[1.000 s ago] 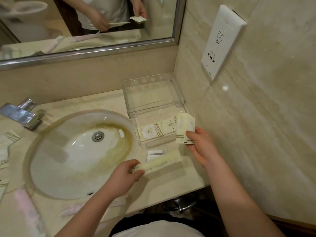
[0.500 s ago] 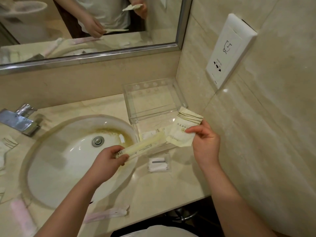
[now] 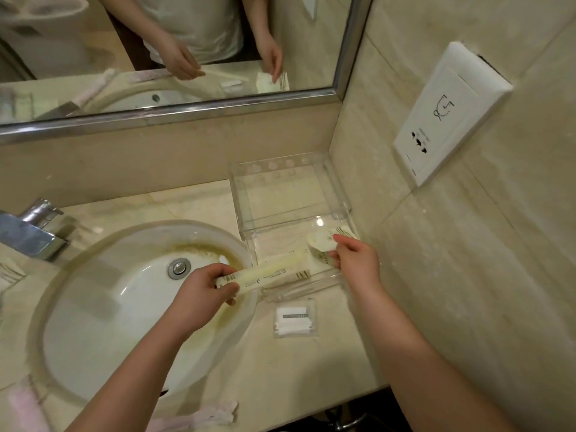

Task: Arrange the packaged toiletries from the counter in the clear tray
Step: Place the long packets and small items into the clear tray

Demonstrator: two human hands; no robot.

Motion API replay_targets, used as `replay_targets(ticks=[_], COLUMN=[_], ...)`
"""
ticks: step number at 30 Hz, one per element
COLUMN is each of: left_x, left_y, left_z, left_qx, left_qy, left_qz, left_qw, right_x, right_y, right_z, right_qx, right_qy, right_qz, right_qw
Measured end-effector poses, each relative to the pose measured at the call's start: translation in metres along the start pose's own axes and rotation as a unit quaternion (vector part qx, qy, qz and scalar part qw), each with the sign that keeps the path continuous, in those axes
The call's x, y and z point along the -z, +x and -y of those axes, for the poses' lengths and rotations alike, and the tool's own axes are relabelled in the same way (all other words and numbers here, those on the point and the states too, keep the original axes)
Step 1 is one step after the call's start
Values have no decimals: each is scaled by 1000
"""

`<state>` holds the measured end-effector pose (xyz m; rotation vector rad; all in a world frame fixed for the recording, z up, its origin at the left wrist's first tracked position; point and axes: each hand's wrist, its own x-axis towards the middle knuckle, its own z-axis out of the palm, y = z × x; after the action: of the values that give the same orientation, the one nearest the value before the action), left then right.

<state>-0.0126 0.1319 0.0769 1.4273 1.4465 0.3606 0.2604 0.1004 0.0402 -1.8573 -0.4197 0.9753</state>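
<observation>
The clear tray (image 3: 338,277) stands in the counter's right corner, its clear lid (image 3: 290,194) propped behind it. My left hand (image 3: 199,294) grips one end of a long cream packet (image 3: 274,272), whose far end reaches over the tray's left part. My right hand (image 3: 358,260) pinches a flat cream sachet (image 3: 324,241) low inside the tray's right side. A small clear bag of cotton swabs (image 3: 295,318) lies on the counter just in front of the tray.
The round sink (image 3: 93,307) fills the left, with a chrome tap (image 3: 31,232) behind it. Pink packets lie at the counter's front edge (image 3: 202,416) and lower left (image 3: 25,406). More sachets (image 3: 9,272) sit at far left. A wall socket (image 3: 448,113) is on the right wall.
My right hand has lowered the flat sachet into the tray's right side. My left hand has carried the long packet up from the counter to the tray.
</observation>
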Motion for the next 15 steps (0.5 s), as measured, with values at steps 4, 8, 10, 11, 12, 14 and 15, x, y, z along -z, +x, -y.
replay_targets(ticks=[4,8,10,11,12,14,15], left_x=[5,3,-2,-7,-11,-19,-23], left_y=[9,17,20,20,20,22,23], left_z=[6,8,8,8,7,8,8], left_qx=[15,23,8,-5,-23,-78,-117], left_qy=[-24,-73,-53,-35,-23,2,21], left_qz=[-11,-39,-56,-63,-71,-85,-92], left_qw=[1000,996,997,997,997,993,989], right_x=[-27,-38,-38,-37,-35,-32,-30], right_y=[27,42,47,49,50,53,55], right_z=[9,9,10,10,10,9,10], right_qx=[-16,1,9,9,8,9,14], right_qy=[-33,-153,-213,-249,-278,-284,-260], right_qz=[1,8,9,14,24,51,61], right_qw=[999,988,977,968,960,957,964])
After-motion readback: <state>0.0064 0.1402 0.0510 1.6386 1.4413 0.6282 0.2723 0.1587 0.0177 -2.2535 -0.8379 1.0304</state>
